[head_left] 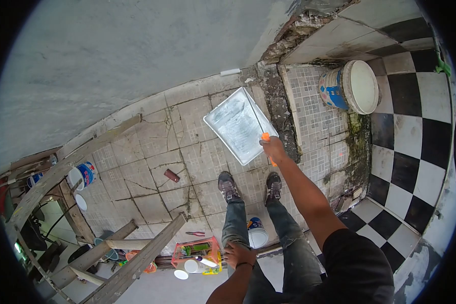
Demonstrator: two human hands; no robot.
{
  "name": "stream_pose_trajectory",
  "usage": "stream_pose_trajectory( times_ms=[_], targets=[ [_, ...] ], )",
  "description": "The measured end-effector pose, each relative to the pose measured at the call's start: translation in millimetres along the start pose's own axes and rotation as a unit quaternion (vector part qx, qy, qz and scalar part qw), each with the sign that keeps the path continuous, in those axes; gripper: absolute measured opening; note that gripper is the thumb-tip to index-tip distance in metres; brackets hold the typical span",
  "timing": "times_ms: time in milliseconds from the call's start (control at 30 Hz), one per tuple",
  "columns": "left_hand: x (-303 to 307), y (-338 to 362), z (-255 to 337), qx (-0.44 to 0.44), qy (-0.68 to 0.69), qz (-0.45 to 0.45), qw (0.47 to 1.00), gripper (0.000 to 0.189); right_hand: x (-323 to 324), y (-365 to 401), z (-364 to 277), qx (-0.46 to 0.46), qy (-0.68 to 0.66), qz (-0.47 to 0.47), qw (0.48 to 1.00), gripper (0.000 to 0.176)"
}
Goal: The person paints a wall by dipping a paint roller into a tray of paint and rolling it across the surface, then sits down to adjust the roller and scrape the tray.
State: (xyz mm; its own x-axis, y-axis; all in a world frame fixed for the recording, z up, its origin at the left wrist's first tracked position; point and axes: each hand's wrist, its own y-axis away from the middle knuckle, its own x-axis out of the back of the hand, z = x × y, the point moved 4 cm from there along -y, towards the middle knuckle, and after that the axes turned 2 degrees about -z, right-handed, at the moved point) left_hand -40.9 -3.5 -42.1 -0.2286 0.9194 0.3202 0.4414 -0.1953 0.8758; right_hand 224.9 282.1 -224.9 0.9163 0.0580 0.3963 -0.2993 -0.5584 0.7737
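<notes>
My right hand (273, 149) is closed around the orange handle (265, 136) of a tool with a long thin metal rod. The rod reaches up and left over a white tray (231, 145) on the tiled floor, which has whitish wet paint spread inside. Whether a roller is on the rod's far end I cannot make out. My left hand (237, 255) rests on my left knee, its fingers curled over the jeans, with a dark band at the wrist.
A large bucket (359, 87) stands at the upper right. A wooden ladder (131, 258) leans at lower left, near a red crate (196, 249) with containers. A reddish-brown block (172, 175), pliers (195, 233), a small paint tub (257, 235) and another tub (81, 176) are on the floor.
</notes>
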Motion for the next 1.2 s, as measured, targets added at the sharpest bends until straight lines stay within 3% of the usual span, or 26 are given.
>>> stream_pose_trajectory(
  times_ms=[100, 200, 300, 533, 933, 1033, 1100, 1200],
  targets=[
    [3, 3, 3, 0.000, 0.003, 0.018, 1.000, 0.113, 17, 21, -5, 0.014, 0.000, 0.003, 1.000, 0.032],
    [12, 7, 7, 0.006, 0.012, 0.016, 1.000, 0.106, 49, 63, -20, 0.070, 0.025, 0.001, 0.997, 0.018],
    [22, 11, 12, 0.010, 0.019, 0.035, 0.999, 0.100, 88, 120, -41, 0.020, -0.039, -0.030, 0.999, 0.024],
    [21, -6, 5, -0.025, 0.089, 0.012, 0.996, 0.090, 155, 245, -97, 0.054, -0.090, -0.036, 0.994, 0.017],
    [8, -29, -8, -0.086, 0.052, -0.045, 0.994, 0.096, 181, 367, -122, 0.131, -0.102, 0.045, 0.985, 0.012],
    [-4, -35, -6, -0.089, 0.017, -0.036, 0.995, 0.094, 187, 391, -127, 0.153, -0.126, 0.064, 0.978, 0.014],
    [4, -30, -3, -0.089, 0.001, 0.019, 0.996, 0.082, 192, 402, -139, 0.179, -0.130, 0.073, 0.972, 0.014],
    [-32, -70, -4, -0.065, 0.010, 0.032, 0.997, 0.091, 191, 409, -142, 0.176, -0.149, 0.081, 0.970, 0.015]
  ],
)
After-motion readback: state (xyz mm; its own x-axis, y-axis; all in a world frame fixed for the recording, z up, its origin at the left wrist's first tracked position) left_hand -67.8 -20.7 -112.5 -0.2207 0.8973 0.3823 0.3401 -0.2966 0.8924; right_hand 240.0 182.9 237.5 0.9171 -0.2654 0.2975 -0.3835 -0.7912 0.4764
